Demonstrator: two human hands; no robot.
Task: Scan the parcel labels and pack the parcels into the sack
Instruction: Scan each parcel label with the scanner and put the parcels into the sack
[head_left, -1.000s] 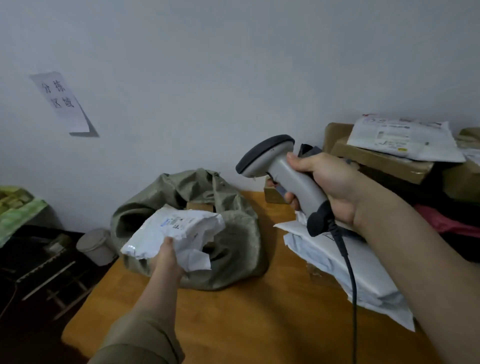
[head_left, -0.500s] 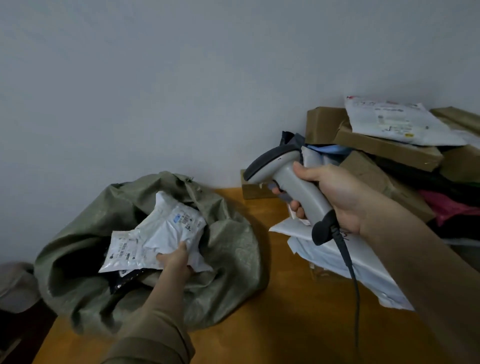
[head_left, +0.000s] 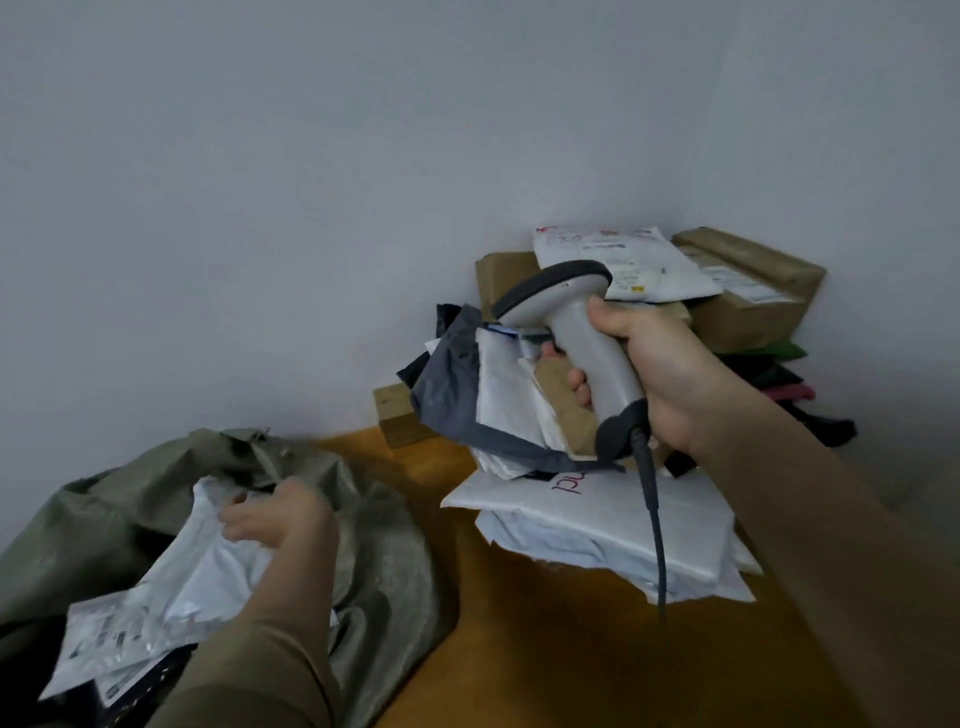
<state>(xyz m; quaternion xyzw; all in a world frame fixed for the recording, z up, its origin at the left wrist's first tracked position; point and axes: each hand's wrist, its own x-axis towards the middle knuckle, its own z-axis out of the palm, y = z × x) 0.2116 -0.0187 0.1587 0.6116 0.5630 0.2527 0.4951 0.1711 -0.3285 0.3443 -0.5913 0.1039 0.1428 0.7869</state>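
A: Report the state of the left hand (head_left: 283, 525).

B: It is inside the mouth of the crumpled olive-green woven sack (head_left: 384, 561). Its fingers (head_left: 239, 517) curl over the top of a white plastic mailer parcel (head_left: 208, 566) and grip it. The parcel lies in the sack opening, on top of a flat white parcel with a printed barcode label (head_left: 104, 639).

A: And the right hand (head_left: 660, 374)?

B: Its fingers (head_left: 579, 384) are wrapped around the handle of a light grey handheld barcode scanner with a dark head (head_left: 576, 322). The scanner is held in the air above the parcel pile, head pointing left. Its dark cable (head_left: 655, 525) hangs down from the base of the handle.

A: Location of the sack?

B: At the left edge of the orange-brown wooden tabletop (head_left: 519, 634), close to the wall.

A: Remaining items?

B: A stack of white plastic mailers with dark red lettering (head_left: 597, 519) lies toward the right edge of the tabletop. Behind it, against the back edge, a dark grey plastic mailer (head_left: 452, 374) and further white mailers lean in a heap. Brown cardboard boxes (head_left: 753, 296) stand in the back right corner, with a white labelled mailer (head_left: 639, 260) lying on top of them. A small brown cardboard box (head_left: 397, 415) rests at the back edge, touching the wall.
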